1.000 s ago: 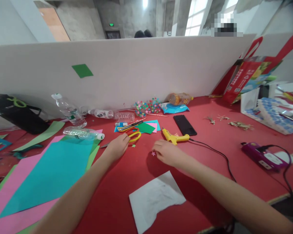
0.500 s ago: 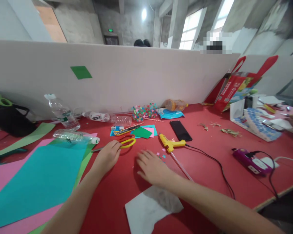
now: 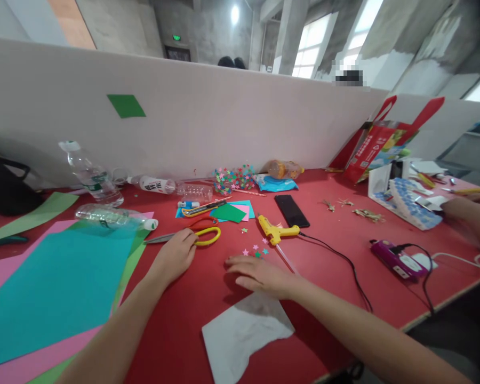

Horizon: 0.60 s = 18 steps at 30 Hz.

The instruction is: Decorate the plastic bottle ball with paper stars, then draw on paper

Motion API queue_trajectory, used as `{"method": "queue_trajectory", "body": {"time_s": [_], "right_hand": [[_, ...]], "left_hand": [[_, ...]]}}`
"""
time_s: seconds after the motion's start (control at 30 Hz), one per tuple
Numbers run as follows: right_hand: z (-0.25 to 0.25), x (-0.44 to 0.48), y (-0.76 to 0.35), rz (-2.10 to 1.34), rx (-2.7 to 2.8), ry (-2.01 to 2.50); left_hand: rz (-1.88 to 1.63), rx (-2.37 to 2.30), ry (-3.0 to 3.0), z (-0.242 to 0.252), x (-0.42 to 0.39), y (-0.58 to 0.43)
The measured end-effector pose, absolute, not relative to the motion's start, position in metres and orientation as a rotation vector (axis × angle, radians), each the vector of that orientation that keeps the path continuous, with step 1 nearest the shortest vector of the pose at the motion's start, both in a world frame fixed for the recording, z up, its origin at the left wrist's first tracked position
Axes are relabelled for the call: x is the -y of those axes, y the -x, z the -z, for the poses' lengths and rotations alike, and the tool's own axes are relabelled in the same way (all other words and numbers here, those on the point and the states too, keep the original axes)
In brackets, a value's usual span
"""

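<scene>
My left hand (image 3: 176, 252) is closed over the middle of a pair of scissors (image 3: 208, 236) lying on the red table. Their blades point left from under my fingers, and the yellow handle loop shows on the right. My right hand (image 3: 260, 274) is open and palm down, its fingers stretched left low over the table. Just beyond its fingertips lie several small paper stars (image 3: 256, 248). A white tissue (image 3: 246, 333) is right below that hand. A yellow glue gun (image 3: 276, 232) rests farther right.
Colored paper sheets (image 3: 64, 277) cover the left side, with a clear bottle (image 3: 108, 216) on them. At the back lie a utility knife (image 3: 206, 208), a star-filled bottle (image 3: 234, 178) and a phone (image 3: 291, 210). A purple power strip (image 3: 400, 260) and a co-worker's arm (image 3: 470, 218) are at right.
My right hand has drawn back a little toward the tissue, and more paper stars show. My left hand stays on the scissors. The co-worker's arm reaches farther in, and the view has shifted slightly.
</scene>
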State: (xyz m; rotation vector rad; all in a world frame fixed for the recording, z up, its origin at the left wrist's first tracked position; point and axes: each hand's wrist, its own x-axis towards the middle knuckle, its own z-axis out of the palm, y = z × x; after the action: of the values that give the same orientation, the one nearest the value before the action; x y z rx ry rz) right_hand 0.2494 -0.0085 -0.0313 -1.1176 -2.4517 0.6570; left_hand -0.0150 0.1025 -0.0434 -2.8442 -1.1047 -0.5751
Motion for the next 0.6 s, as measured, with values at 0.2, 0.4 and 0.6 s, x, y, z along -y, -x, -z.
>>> {"method": "queue_trajectory", "body": {"time_s": [0.2, 0.4, 0.6], "right_hand": [[0.024, 0.017, -0.257, -0.449, 2.29, 1.414], [-0.002, 0.063, -0.243, -0.409, 2.722, 1.361], [-0.009, 0.09, -0.223, -0.395, 2.669, 1.262]], "left_hand": [[0.491, 1.104, 2.874, 0.035, -0.092, 0.01], [0.431, 1.102, 2.88, 0.034, -0.089, 0.006], [0.403, 1.126, 2.895, 0.029, -0.084, 0.002]]}}
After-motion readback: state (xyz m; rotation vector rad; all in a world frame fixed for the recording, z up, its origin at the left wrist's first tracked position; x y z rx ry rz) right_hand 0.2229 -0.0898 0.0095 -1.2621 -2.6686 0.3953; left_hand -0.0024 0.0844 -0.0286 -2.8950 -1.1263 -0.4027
